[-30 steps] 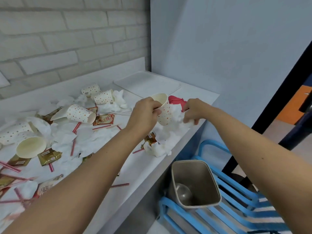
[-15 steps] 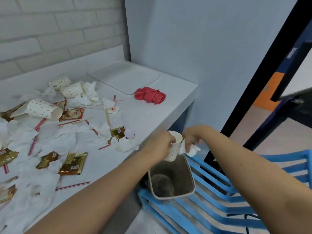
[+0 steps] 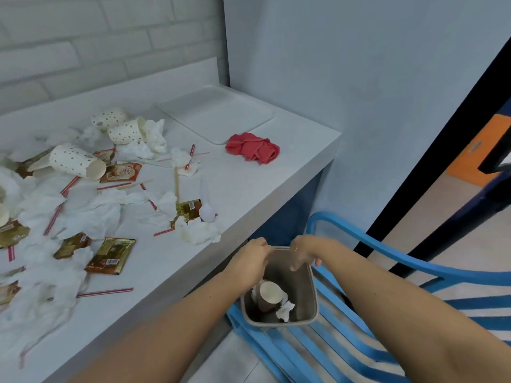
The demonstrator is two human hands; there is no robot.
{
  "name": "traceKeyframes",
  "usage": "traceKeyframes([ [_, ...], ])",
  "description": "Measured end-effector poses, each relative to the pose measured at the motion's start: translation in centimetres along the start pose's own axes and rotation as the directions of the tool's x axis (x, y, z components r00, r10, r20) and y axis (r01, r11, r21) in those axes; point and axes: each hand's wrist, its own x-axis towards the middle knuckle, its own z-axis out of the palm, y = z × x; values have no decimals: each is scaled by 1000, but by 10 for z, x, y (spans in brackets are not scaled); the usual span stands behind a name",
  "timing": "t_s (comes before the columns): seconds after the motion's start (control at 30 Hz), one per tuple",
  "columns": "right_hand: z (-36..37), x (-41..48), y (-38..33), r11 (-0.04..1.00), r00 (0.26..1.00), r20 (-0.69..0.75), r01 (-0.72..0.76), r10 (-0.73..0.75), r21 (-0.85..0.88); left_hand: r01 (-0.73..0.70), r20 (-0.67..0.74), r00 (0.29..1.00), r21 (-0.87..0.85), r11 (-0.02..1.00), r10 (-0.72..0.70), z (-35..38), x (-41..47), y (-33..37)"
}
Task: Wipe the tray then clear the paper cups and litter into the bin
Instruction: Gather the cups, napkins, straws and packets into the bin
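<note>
- White-painted brick wall point(image 3: 83, 51) and a plain pale blue wall point(image 3: 359, 78) meet in a corner behind the white worktop point(image 3: 249, 189), which runs from the left edge to that corner.
- Blue slatted chair point(image 3: 345, 355) stands beside the worktop's end, carrying the grey bin point(image 3: 311, 305) on its seat.
- Both hands hang over the bin's far rim: the left hand point(image 3: 249, 262) and the right hand point(image 3: 305, 251) are close together, fingers curled downward, each grip loose and with nothing in it.
- Inside the bin, just below the hands, lie a paper cup point(image 3: 269, 294) with its mouth facing up and a crumpled white tissue point(image 3: 286, 310); what sits deeper in the bin is too dark to make out.
- White tray point(image 3: 215, 114) lies flat in the worktop's far corner, nothing on it, well apart from the hands.
- Red cloth point(image 3: 253, 147) lies bunched just beside the tray's near edge.
- Litter covers the left part of the worktop: three spotted paper cups point(image 3: 77, 161) on their sides, crumpled tissues point(image 3: 91, 214), gold and brown sachets point(image 3: 110, 255), red-striped straws point(image 3: 105, 293) and a wooden stirrer point(image 3: 176, 181).
- More cups and sachets are cut off by the left edge, and the tissue nearest the camera is blurred.
</note>
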Motion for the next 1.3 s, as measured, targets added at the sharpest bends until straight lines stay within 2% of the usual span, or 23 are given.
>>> traceKeyframes([
  [0.17,-31,-8,-21,993,993,-35,117,-117,-2,-69,-269,962,-70,995,48,-29,-3,-1],
  [0.27,-59,-18,-41,980,976,-86,201,-200,-3,-92,-430,897,45,995,102,-48,-12,-3],
  [0.33,-78,-26,-56,959,948,-151,283,-281,-10,-49,-517,850,112,993,100,-59,-18,-12],
  [0.43,-97,-30,-81,913,874,-283,408,-396,-16,87,-589,808,102,991,-11,-68,-30,-30],
  [0.53,-100,-24,-107,862,759,-433,497,-486,-96,282,-543,816,75,956,-198,-71,-44,-44],
  [0.63,-92,-13,-127,814,698,-440,557,-565,-162,399,-451,835,101,911,-316,-69,-53,-57],
  [0.8,-85,5,-148,773,671,-383,553,-635,-312,419,-390,850,94,903,-354,-69,-64,-71],
  [1.03,-97,4,-149,715,616,-377,516,-692,-471,388,-366,837,-127,913,-407,-79,-81,-85],
  [1.1,-100,-3,-151,723,594,-412,544,-690,-426,378,-358,844,-129,917,-399,-83,-83,-88],
  [1.17,-100,-11,-159,721,589,-437,645,-680,-253,369,-357,850,-122,921,-388,-84,-83,-90],
  [1.23,-95,-16,-170,711,615,-407,689,-675,-138,375,-353,850,-112,920,-390,-84,-81,-91],
  [1.3,-86,-16,-181,727,659,-355,679,-663,-97,394,-347,848,-91,915,-400,-83,-78,-90],
])
